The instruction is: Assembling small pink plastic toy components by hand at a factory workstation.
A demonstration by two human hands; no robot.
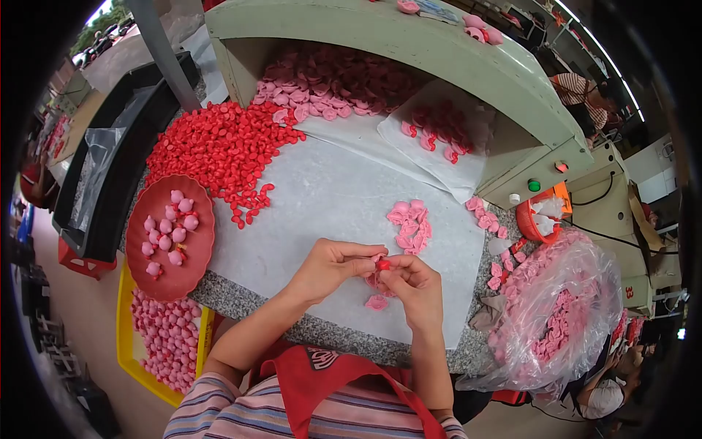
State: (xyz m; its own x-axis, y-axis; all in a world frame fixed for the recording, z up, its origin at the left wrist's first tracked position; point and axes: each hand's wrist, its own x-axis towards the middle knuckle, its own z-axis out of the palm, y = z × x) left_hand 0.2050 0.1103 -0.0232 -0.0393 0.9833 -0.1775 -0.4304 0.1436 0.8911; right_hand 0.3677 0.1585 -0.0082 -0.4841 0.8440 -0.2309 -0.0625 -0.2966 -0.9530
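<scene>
My left hand [330,269] and my right hand [415,285] meet over the white sheet [329,194], fingertips pinched together. Between them are a small glossy red plastic piece [384,265], at the right fingertips, and a thin pink plastic piece, at the left fingertips and partly hidden. A loose pink shell piece [376,302] lies just below the hands. Beyond them is a small heap of pink curved pieces [411,225]. Farther left spreads a large pile of red pieces [212,146].
A red scalloped dish [139,274] holds several round pink-and-red assemblies. Below it stands a yellow bin [129,344] of similar ones. A pale green machine housing [351,18] arches over more pink pieces. At right are a plastic bag [585,322] of pink pieces and a red basket [528,223].
</scene>
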